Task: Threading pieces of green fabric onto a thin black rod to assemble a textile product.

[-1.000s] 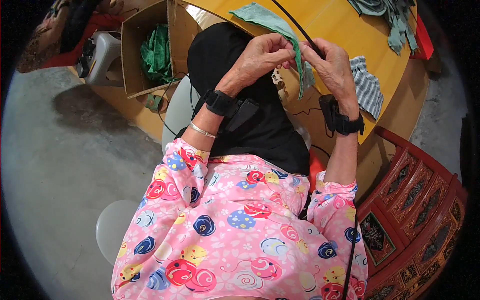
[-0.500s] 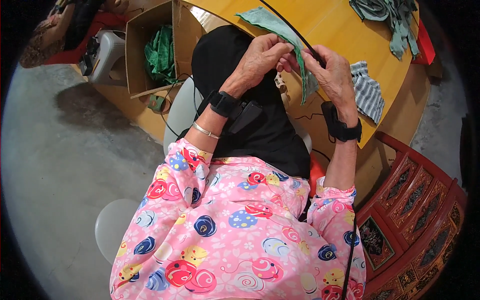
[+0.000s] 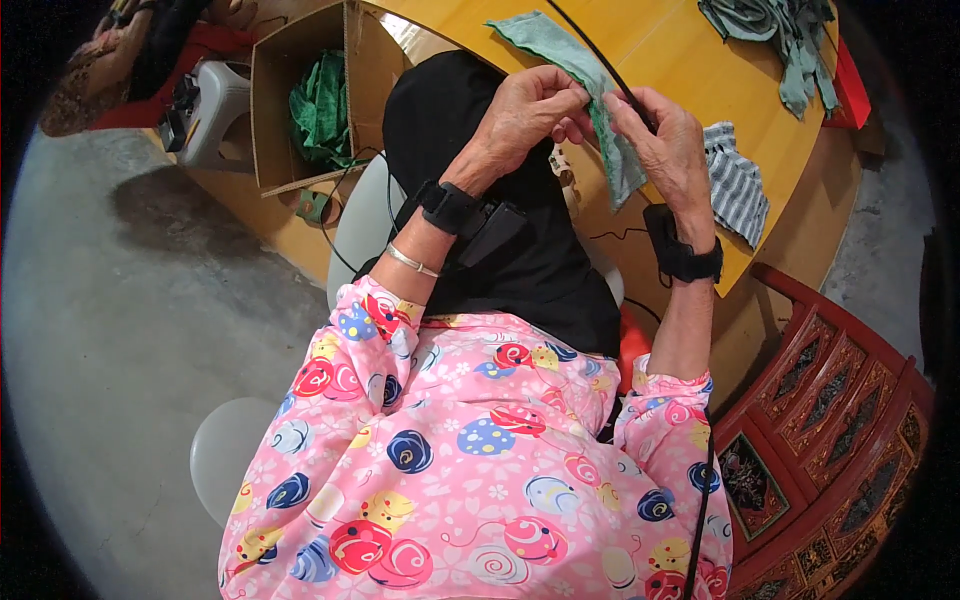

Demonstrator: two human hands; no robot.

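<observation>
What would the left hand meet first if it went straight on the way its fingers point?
The left hand would likely meet the green cloth right at its fingertips, then the right hand beyond, though depth is unclear.

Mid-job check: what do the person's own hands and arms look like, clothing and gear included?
The left hand and right hand wear no gloves. Each arm has a black wrist strap with a black boxy device. A silvery bangle sits between left strap and sleeve. The pink sleeves have red, blue and yellow prints.
</observation>
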